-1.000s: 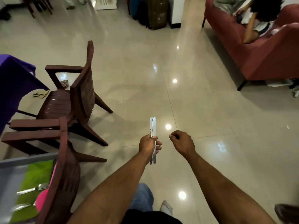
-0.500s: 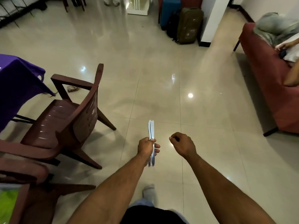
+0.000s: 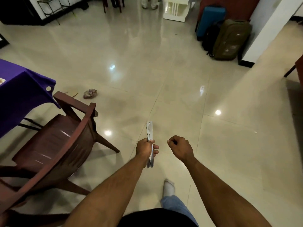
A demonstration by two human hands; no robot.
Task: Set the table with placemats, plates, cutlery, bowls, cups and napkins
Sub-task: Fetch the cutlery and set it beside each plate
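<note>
Wide glossy cream tiled floor (image 3: pixel 147 66) fills the view, ceiling lights mirrored in it, and the person is out in the open on it, one white-socked foot (image 3: pixel 169 187) forward below a blue jeans leg. That reads as mid-walk, carrying stock round to a place setting.

Left edge: the table under a purple cloth (image 3: pixel 18 94), only its corner in view, cloth hanging over the edge. No setting can be made out on that corner. Tucked against it, a dark brown moulded plastic armchair (image 3: pixel 54 145), back towards the walker, so the route probably goes round it.

Far side, against the white pillar, a blue hard suitcase (image 3: pixel 209 20) and an olive-green soft suitcase (image 3: pixel 231 40), well clear of the path.

Now the hands. The left hand (image 3: pixel 145 150) is closed round two slim silver table knives (image 3: pixel 150 130), gripped at mid-length, pressed flat together and pointing ahead, handles poking out behind the fist. Bundled like that they likely won't rattle or slip in transit. The right hand (image 3: pixel 179 149) is curled into a loose fist, holding nothing that shows, probably kept free to lay each knife singly.

Smallest: a crumpled wrapper-like scrap (image 3: pixel 90 94) on the tiles near the table corner.
</note>
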